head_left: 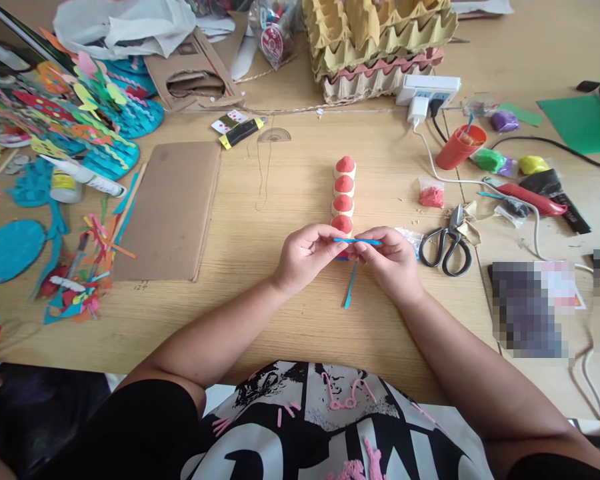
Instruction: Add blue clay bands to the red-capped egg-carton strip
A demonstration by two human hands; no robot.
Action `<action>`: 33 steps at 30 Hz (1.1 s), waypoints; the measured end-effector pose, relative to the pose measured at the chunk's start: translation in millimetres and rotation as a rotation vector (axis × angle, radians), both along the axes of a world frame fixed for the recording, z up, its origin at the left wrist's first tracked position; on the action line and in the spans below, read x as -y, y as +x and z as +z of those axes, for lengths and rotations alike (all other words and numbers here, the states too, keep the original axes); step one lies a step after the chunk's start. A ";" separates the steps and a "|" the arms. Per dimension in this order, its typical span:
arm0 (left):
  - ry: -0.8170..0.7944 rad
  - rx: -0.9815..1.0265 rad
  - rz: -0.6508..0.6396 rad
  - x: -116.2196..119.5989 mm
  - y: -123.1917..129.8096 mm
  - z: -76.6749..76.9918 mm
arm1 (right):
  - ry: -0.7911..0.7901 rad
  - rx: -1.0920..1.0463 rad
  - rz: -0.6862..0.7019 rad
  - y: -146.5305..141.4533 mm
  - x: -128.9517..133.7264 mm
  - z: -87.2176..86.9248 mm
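Between the fingertips of both hands lies a thin blue strip [359, 241], level and roughly crosswise to me; whether it is clay or plastic I cannot tell. My left hand [307, 257] pinches its left part, and my right hand [393, 260] pinches the right part. Just beyond the fingers runs a row of cream, cone-like pieces with red tops [344, 185]; its near end is partly hidden behind my hands. A blue modelling tool [350, 288] rests on the table below my fingers, its upper end close to my right thumb.
Black-handled scissors [446, 243] and a packet of red clay [431, 195] lie to the right. A red cup [460, 147] leans near a power strip [429, 89]. Cardboard [167, 213] and colourful craft pieces [85, 267] occupy the left. Egg trays [380, 40] are stacked behind.
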State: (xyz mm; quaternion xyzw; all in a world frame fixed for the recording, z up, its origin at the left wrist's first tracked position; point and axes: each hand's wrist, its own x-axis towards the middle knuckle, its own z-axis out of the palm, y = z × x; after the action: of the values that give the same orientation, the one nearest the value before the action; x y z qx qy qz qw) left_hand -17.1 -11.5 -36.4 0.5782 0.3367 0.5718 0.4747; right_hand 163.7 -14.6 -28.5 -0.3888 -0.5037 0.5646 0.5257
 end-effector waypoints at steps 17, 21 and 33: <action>-0.069 -0.121 0.136 -6.3 -4.9 2.6 | -0.005 0.174 -0.049 -5.4 -5.8 1.8; -0.088 -0.104 0.178 -10.4 -6.3 0.0 | -0.091 0.084 -0.002 -4.7 -10.9 6.9; -0.181 0.003 0.168 -22.9 -8.3 -9.5 | -0.317 -0.131 -0.043 -4.4 -26.7 5.3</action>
State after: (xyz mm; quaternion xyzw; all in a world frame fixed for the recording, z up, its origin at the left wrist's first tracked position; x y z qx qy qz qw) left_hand -25.3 11.5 -46.0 0.5020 0.4334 0.5776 0.4759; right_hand 159.3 12.1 -23.3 -0.4398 -0.3644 0.6499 0.5014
